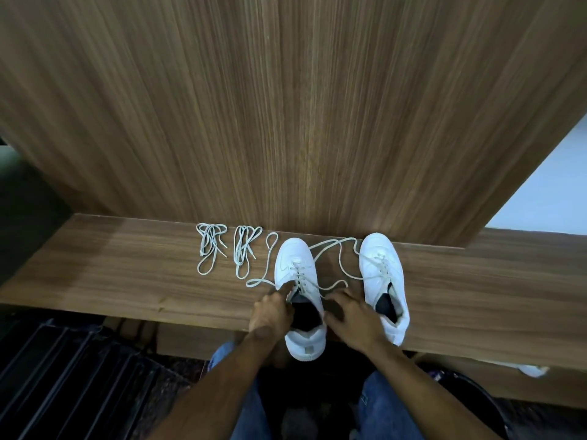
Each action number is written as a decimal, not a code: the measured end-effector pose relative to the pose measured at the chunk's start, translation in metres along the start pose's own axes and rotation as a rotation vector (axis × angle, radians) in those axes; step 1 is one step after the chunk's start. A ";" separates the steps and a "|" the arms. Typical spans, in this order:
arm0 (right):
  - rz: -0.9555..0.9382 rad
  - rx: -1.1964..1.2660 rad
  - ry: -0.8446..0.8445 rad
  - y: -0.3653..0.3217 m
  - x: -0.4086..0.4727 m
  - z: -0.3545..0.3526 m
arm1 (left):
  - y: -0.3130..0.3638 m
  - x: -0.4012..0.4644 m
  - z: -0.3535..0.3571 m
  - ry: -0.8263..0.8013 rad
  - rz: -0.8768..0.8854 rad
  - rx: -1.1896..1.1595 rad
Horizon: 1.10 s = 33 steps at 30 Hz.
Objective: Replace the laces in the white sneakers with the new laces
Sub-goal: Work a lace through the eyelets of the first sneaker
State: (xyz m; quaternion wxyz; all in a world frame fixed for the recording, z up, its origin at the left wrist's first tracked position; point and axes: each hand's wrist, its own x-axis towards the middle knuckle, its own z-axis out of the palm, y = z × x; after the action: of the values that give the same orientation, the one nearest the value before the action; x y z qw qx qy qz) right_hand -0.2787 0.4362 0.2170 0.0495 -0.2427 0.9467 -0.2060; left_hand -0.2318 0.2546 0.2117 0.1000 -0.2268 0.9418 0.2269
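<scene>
At the near edge of the wooden shelf (133, 281), we have both hands on the left sneaker (298, 281), whose long axis runs away from us, toe toward the upright wooden panel (286, 122) and heel overhanging the shelf edge toward our knees. Our left hand (270, 312) sits on the sneaker's left flank, forefinger stretched forward along the eyelet row and touching the old lace (270, 265) near the top eyelets; whether it pinches the lace or only presses on it we cannot tell. Our right hand (352, 315) lies in the gap between the two shoes, fingers spread and loosely bent over the sneaker's right flank, gripping nothing that we can see.

The old lace is untied: one loose end snakes off to the left across the shelf, the other loops right toward the right sneaker (384, 281), which stands just beside, also still laced and parallel to the first. The lacing to be drawn out lies directly ahead of our fingertips, toward the toe, so we judge the coming pull runs crosswise out of each eyelet, working from the tongue end forward. Our left hand is nearer that lacing.

Two bundled new laces (225, 249) lie on the shelf to the left, apart from the shoes and untouched.
</scene>
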 end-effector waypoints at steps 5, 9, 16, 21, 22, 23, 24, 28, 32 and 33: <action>0.070 0.077 -0.013 -0.042 0.013 0.019 | -0.001 -0.013 -0.002 0.017 0.026 -0.041; 0.237 0.172 0.060 -0.037 0.018 0.022 | -0.009 -0.009 -0.001 0.000 -0.075 -0.268; 0.392 0.353 0.054 -0.028 0.027 0.020 | 0.003 -0.008 -0.014 -0.029 -0.089 -0.190; 0.395 0.374 0.042 -0.027 0.023 0.020 | 0.029 -0.010 -0.015 0.078 0.167 0.273; 0.392 0.376 0.026 -0.029 0.024 0.020 | 0.030 -0.007 -0.014 0.109 0.228 0.317; 0.393 0.375 0.006 -0.029 0.025 0.019 | 0.033 -0.003 -0.012 0.130 0.272 0.362; 0.394 0.370 -0.011 -0.029 0.024 0.018 | 0.035 0.000 -0.009 0.134 0.306 0.412; 0.395 0.359 -0.033 -0.030 0.024 0.018 | 0.039 0.010 -0.008 0.104 0.362 0.529; 0.392 0.363 -0.023 -0.028 0.023 0.018 | 0.043 0.008 -0.017 0.177 0.235 0.271; 0.386 0.359 -0.014 -0.027 0.022 0.018 | 0.040 0.009 -0.019 0.225 0.100 0.078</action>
State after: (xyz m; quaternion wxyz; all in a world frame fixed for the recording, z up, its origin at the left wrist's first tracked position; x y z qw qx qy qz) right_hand -0.2828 0.3972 0.2119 0.1369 -0.0466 0.9234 -0.3556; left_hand -0.2606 0.2740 0.2415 -0.0089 -0.1996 0.9653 0.1681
